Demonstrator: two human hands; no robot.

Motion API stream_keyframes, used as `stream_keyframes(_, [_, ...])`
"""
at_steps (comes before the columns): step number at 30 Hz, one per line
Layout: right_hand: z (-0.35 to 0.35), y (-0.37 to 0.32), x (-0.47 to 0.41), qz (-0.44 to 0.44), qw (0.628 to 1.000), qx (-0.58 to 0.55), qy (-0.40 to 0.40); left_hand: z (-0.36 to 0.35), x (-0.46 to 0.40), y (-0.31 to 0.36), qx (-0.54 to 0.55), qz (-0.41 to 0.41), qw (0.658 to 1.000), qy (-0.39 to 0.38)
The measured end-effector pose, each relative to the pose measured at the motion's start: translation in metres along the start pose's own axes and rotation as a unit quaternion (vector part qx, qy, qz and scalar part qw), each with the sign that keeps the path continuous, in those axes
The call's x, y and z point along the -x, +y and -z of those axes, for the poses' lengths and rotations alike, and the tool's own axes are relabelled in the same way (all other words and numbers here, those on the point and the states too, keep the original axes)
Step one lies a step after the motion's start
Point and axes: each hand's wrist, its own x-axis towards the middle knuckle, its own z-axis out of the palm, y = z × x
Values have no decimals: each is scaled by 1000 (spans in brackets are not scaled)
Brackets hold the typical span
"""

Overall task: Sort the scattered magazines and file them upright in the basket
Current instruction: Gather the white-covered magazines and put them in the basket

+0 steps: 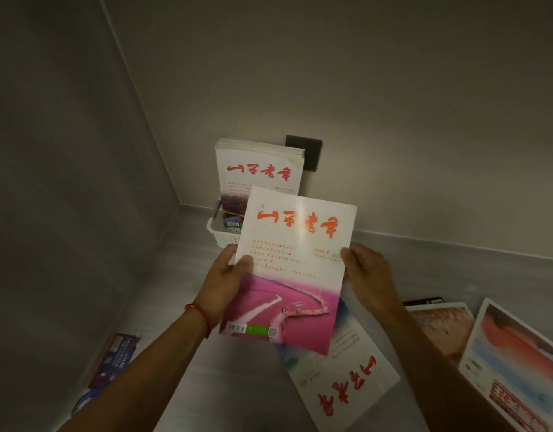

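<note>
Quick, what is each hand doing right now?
Left hand: grips the pink-cover magazine at its left edge, thumb on the cover.
Right hand: holds the same magazine's right edge.

Basket (pixel 220 236) at 12 o'clock in the floor's far corner, against the wall; filed magazines (pixel 259 169) upright inside. Held magazine (pixel 292 269) in front of it, centre, left hand (pixel 227 277) at its 9 o'clock edge, right hand (pixel 367 271) at 3. Loose magazines on the floor: one at 5 o'clock (pixel 343 369) under the held one, two at 4 (pixel 515 363), one at 8 (pixel 113 360).

Held magazine (pixel 292 269) — white, red script, pink landscape; basket (pixel 220 236) white; wrist cord (pixel 202 316) red.
</note>
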Motion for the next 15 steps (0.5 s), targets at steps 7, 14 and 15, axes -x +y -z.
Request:
stream_keyframes(7, [-23,-76,-78,152,974,122,119,66,-80,54,-145,-167,966,136])
stream_keyframes(14, [-56,-93,-136,84,984,100,124,100,-163,66,-144,-145,967,154])
stream_keyframes(15, [-62,-89,-140,75,985,105,114,101,-171,61,-129,-132,972,146])
